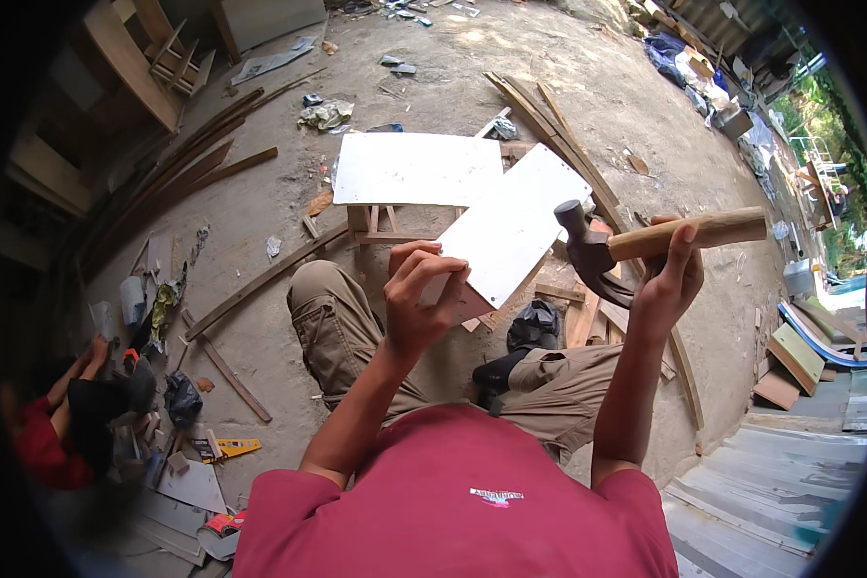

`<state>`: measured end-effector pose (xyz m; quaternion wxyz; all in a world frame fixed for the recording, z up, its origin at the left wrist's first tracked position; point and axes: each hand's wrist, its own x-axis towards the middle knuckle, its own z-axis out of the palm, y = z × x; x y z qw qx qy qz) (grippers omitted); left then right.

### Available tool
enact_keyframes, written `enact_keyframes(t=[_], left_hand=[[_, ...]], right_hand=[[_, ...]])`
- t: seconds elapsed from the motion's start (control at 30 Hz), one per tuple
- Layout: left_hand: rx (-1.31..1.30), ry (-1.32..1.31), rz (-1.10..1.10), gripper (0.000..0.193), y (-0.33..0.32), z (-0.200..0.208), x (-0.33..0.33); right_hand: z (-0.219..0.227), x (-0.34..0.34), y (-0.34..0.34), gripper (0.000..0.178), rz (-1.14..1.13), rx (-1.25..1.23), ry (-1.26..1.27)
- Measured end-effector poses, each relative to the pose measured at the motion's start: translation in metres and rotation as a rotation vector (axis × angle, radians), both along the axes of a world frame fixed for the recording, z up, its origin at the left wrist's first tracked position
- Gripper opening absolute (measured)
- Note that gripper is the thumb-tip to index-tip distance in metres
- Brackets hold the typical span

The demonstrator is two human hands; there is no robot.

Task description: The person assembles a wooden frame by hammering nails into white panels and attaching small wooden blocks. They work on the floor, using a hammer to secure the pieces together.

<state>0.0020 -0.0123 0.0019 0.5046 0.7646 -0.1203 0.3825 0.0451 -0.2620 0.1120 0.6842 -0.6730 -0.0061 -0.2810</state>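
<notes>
My right hand (pixel 672 275) is raised at the right, closed round a claw hammer (pixel 588 246). The hammer has a dark metal head and a wooden handle (pixel 703 231), its head to the left. My left hand (pixel 424 289) has its fingers pinched together over the near left edge of a tilted white board (pixel 520 217). What lies between those fingertips is too small to make out. Small dark dots mark some corners of this board. Its right corner lies close to the hammer head. Behind it to the left, another white board (pixel 419 169) lies on a wooden frame (pixel 385 236).
Long wood strips (pixel 568 135) lie on the dirt floor at the right, and more strips (pixel 202 173) at the left. A black plastic bag (pixel 535 325) sits between my legs. Another person (pixel 58 433) crouches at the left near a yellow handsaw (pixel 236 448). Metal sheets (pixel 751 491) lie lower right.
</notes>
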Motion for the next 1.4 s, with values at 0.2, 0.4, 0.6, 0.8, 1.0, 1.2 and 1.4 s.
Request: enact_keyframes(t=[0.2, 0.4, 0.6, 0.8, 1.0, 1.2, 1.4], left_hand=[[0.001, 0.062, 0.031, 0.024, -0.003, 0.008, 0.000], [0.022, 0.046, 0.036, 0.026, -0.004, 0.007, 0.002], [0.011, 0.015, 0.033, 0.019, -0.005, -0.001, 0.004], [-0.025, 0.075, -0.016, 0.012, 0.003, 0.001, 0.002], [0.017, 0.096, -0.066, 0.013, 0.007, 0.013, 0.002], [0.026, 0.115, -0.075, 0.013, 0.014, 0.014, 0.006], [0.047, 0.103, -0.053, 0.013, 0.010, 0.013, 0.009]], right_hand=[[0.015, 0.022, 0.027, 0.040, 0.166, -0.319, -0.061], [0.012, 0.039, 0.037, 0.031, 0.272, -0.524, -0.110], [0.003, 0.041, 0.030, 0.030, 0.425, -0.477, -0.051], [0.033, 0.033, 0.018, 0.039, 0.769, -0.285, 0.284], [0.026, 0.039, 0.009, 0.052, 0.868, -0.066, 0.325], [0.029, 0.029, 0.014, 0.072, 0.763, -0.048, 0.431], [0.028, 0.019, 0.018, 0.081, 0.740, -0.016, 0.554]])
